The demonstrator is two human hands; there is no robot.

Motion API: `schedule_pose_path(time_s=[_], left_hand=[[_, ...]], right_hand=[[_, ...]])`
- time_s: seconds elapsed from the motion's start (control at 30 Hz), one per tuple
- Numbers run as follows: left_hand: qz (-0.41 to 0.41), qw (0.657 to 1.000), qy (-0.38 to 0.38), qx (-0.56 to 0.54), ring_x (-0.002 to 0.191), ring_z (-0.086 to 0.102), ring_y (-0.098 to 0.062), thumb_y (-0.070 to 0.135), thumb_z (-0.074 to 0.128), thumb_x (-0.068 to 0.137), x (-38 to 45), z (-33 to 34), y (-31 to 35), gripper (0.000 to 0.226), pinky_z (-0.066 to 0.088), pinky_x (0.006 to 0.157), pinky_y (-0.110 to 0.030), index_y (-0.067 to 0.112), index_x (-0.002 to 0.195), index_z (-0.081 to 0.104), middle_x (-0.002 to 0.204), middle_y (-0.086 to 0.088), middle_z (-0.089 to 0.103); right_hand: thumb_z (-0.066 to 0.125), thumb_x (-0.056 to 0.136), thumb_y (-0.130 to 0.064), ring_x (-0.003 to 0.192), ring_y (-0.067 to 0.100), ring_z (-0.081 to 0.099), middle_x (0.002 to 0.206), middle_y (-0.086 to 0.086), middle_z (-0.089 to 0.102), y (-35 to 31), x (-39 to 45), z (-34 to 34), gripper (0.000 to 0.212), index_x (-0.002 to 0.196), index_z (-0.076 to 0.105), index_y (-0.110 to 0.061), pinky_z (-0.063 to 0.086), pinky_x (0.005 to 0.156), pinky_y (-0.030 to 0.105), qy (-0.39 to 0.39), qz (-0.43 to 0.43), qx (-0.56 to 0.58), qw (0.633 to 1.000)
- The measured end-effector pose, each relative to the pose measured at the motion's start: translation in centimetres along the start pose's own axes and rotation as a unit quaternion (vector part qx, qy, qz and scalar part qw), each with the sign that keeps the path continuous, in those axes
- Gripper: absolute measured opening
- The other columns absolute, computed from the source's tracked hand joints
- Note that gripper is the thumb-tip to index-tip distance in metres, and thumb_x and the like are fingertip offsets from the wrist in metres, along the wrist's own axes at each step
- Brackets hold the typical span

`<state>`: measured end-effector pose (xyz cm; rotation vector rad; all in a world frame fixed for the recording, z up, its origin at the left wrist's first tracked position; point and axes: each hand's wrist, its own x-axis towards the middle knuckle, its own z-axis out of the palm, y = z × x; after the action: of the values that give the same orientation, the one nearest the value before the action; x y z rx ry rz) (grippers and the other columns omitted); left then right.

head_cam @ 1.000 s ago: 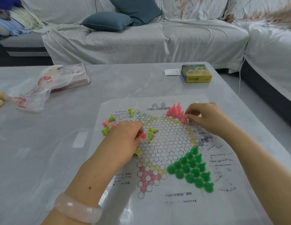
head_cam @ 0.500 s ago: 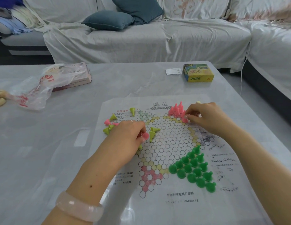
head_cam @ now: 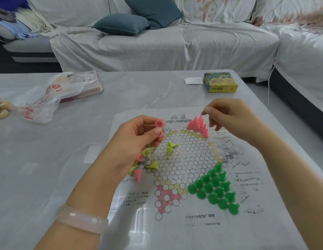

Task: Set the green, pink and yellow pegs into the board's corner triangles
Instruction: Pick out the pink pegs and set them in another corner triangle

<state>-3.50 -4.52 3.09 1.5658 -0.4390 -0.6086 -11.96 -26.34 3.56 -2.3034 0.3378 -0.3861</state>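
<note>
A thin printed paper board with a star of circles lies on the table. Green pegs fill its lower right triangle. Several pink pegs stand in the upper right triangle. My left hand is raised over the board's left side, fingers closed on pink pegs, one showing its round base. My right hand hovers just right of the standing pink pegs, thumb and forefinger pinched with nothing visible between them. Loose yellow pegs and a fallen pink peg lie at the left.
A yellow-green peg box and a small paper slip sit at the table's far right. A crumpled plastic bag covers a pink box at far left. A draped sofa with teal cushions stands behind the table.
My left hand has lifted off the board with pink pegs in its fingers. My right hand has risen from the pink triangle and drawn slightly back.
</note>
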Motion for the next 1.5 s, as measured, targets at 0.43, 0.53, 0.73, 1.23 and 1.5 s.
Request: schedule_pose_path(time_s=[0.43, 0.53, 0.73, 1.23, 1.5], left_hand=[[-0.059, 0.963, -0.074, -0.254, 0.057, 0.060, -0.010, 0.008, 0.060, 0.070, -0.3, 0.9, 0.3, 0.030, 0.054, 0.056, -0.016, 0.009, 0.099, 0.068, 0.072, -0.007, 0.063], [-0.057, 0.966, -0.071, -0.244, 0.058, 0.060, -0.010, 0.008, 0.061, 0.069, -0.3, 1.0, 0.3, 0.027, 0.053, 0.056, -0.016, 0.010, 0.095, 0.070, 0.069, -0.006, 0.063], [-0.059, 0.971, -0.054, -0.227, 0.059, 0.062, -0.010, 0.005, 0.060, 0.068, -0.1, 1.1, 0.2, 0.034, 0.054, 0.056, -0.016, 0.011, 0.101, 0.068, 0.069, -0.005, 0.065], [-0.078, 0.951, 0.051, -0.295, 0.062, 0.067, -0.011, -0.010, 0.051, 0.082, 0.6, 0.9, -0.3, 0.018, 0.057, 0.063, -0.017, 0.004, 0.079, 0.062, 0.078, -0.009, 0.067], [-0.021, 0.991, 0.111, -0.074, 0.069, 0.070, -0.012, 0.009, 0.066, 0.080, 0.4, 1.0, -0.6, 0.011, 0.044, 0.051, -0.023, 0.019, 0.076, 0.066, 0.072, 0.003, 0.071]], right_hand=[[0.054, 0.086, -0.025, 0.061, 0.004, 0.058, 0.062, -0.006, 0.063, -4.0, -0.2, 4.3, 0.019, 0.088, 0.067, -0.011, 0.049, 0.058, 0.017, -0.075, -0.046, 0.201, 0.976], [0.057, 0.084, -0.021, 0.059, 0.004, 0.057, 0.059, -0.006, 0.063, -4.1, -0.2, 4.4, 0.012, 0.082, 0.066, -0.014, 0.047, 0.057, 0.016, -0.071, -0.037, 0.238, 0.968], [0.059, 0.084, -0.016, 0.066, 0.010, 0.060, 0.071, 0.003, 0.068, -3.6, 0.0, 4.1, 0.010, 0.087, 0.066, -0.010, 0.049, 0.061, 0.018, -0.061, -0.015, 0.270, 0.961], [0.054, 0.087, -0.013, 0.076, 0.014, 0.052, 0.085, 0.000, 0.064, 0.8, 1.2, 1.5, 0.011, 0.095, 0.061, -0.014, 0.042, 0.073, 0.026, 0.037, -0.064, -0.228, 0.971], [0.054, 0.087, -0.017, 0.097, 0.017, 0.041, 0.101, 0.001, 0.054, 1.4, 1.1, 2.8, 0.015, 0.097, 0.065, -0.015, 0.042, 0.075, 0.032, 0.017, -0.065, -0.314, 0.947]])
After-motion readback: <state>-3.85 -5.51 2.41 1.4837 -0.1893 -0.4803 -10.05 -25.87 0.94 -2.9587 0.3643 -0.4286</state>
